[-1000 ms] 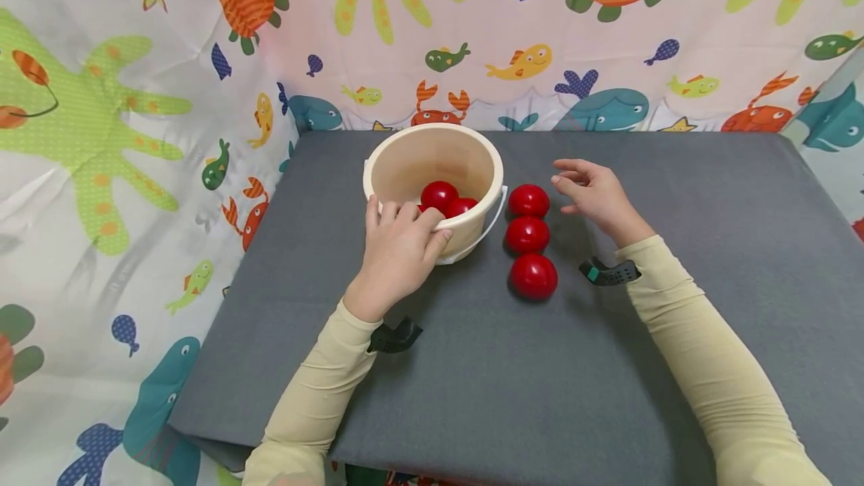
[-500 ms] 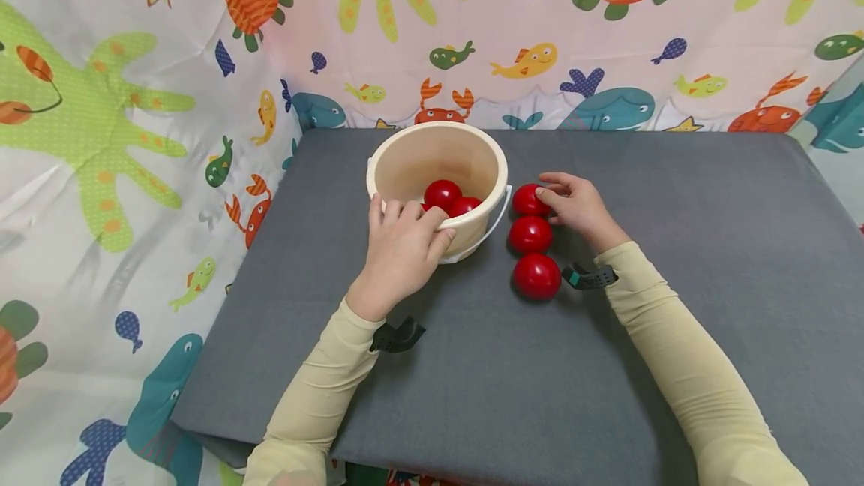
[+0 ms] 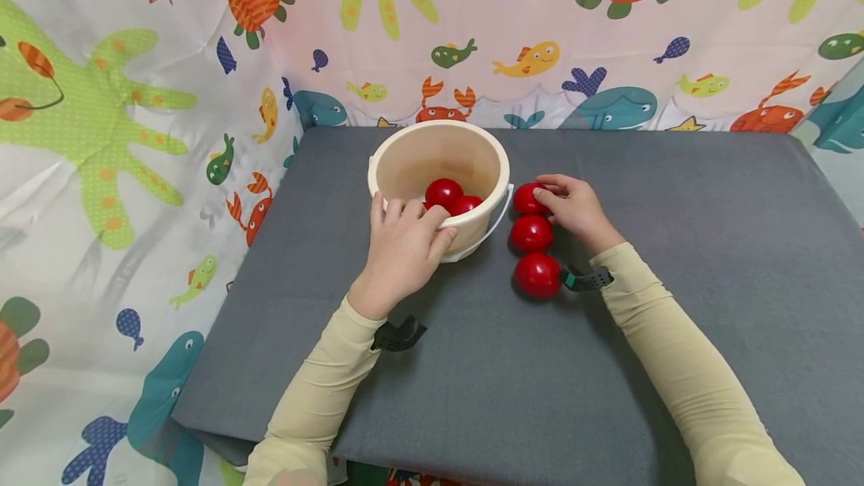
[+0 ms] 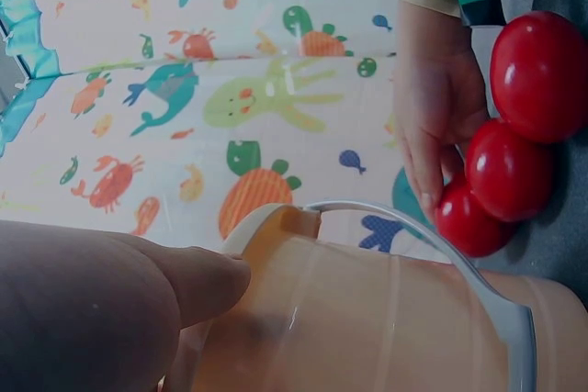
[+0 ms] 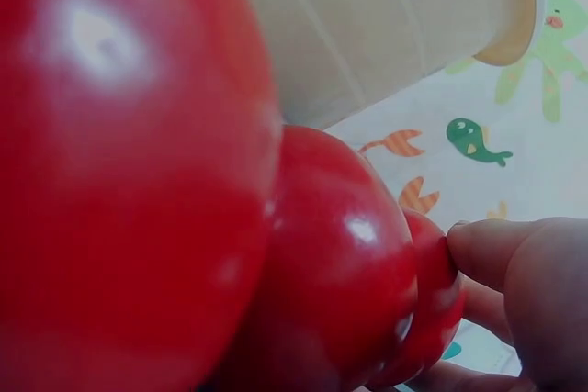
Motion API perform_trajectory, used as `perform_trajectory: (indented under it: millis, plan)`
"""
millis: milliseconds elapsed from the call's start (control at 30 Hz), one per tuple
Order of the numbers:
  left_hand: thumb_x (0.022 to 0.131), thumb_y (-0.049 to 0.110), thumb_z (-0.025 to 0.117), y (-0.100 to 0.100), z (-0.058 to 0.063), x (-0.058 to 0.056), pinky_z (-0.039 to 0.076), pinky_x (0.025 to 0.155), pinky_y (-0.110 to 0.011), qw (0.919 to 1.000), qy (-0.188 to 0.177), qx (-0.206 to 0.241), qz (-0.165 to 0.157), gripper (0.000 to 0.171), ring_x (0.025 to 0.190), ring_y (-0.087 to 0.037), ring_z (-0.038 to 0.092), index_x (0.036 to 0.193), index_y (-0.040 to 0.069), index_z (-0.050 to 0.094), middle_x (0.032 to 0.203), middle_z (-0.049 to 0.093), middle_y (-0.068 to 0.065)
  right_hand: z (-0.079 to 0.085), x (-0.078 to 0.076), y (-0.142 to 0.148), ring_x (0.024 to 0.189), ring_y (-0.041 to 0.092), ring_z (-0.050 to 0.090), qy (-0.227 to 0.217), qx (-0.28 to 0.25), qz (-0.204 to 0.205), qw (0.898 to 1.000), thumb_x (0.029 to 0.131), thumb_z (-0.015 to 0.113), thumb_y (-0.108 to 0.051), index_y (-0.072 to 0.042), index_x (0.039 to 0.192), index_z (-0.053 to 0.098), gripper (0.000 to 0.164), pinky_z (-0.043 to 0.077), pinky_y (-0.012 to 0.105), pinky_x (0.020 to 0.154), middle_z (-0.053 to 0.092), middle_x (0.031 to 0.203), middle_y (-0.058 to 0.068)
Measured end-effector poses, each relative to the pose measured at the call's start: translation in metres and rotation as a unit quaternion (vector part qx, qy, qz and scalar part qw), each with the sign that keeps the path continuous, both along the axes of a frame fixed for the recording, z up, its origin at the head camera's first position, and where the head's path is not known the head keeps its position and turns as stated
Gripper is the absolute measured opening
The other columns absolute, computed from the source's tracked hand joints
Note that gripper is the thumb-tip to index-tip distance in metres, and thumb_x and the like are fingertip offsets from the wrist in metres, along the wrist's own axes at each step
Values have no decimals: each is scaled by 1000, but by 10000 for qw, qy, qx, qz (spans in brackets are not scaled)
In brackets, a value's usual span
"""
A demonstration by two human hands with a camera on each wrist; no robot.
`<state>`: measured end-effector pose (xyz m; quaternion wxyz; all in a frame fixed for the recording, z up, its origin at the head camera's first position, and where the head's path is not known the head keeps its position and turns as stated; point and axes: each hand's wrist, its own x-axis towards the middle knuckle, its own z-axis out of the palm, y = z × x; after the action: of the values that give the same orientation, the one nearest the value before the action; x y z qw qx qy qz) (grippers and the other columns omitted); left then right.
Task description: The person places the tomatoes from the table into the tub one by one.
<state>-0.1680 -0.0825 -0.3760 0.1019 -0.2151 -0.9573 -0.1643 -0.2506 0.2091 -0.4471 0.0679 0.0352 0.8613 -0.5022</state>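
Note:
A cream plastic bucket (image 3: 442, 152) stands on the grey table, and my left hand (image 3: 400, 265) grips its near rim, fingers over the edge and thumb outside. Inside lie several shiny red balls (image 3: 443, 192), partly hidden behind the rim and fingers. Just right of the bucket, three more red balls form a row running toward me. My right hand (image 3: 574, 208) holds the farthest ball (image 3: 526, 199) between thumb and fingers. Closer to me are the middle ball (image 3: 530, 234) and the nearest ball (image 3: 538, 276), which also fills much of the right wrist view.
The bucket's white handle (image 3: 498, 222) hangs down on its right side, beside the row of balls. Grey cloth covers the table (image 3: 513, 388). A curtain (image 3: 405, 21) printed with sea animals rises behind the table and along its left side.
My right hand has moved left from beside the row and taken hold of the farthest red ball. The left hand has stayed on the bucket's rim.

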Motion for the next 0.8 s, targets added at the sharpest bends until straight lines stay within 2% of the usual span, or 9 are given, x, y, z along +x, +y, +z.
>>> perform_trajectory:
  millis: [233,533,800]
  plan:
    - [98,33,65,1,0,-1,14,120,-67,10000,-2,6,-1,19,115,-34,53,106,16,70,111,67,-12,-1,0,2,108,30,58,60,-63,-3,10000,104,55,-32,-6,149,50,52,54,15,70,56,145,24]
    - [98,32,66,1,1,-1,15,119,-66,10000,32,2,-5,19,115,-35,54,106,15,70,110,67,-12,-3,-1,8,103,26,58,54,-176,-88,9998,103,57,-31,-8,148,51,51,57,19,72,57,143,22]
    - [97,32,67,0,2,1,16,119,-65,10000,25,32,-6,19,114,-34,53,107,15,70,112,67,-13,10,1,14,104,24,60,107,-449,-298,9985,103,58,-33,-8,149,49,53,60,22,76,56,143,21]
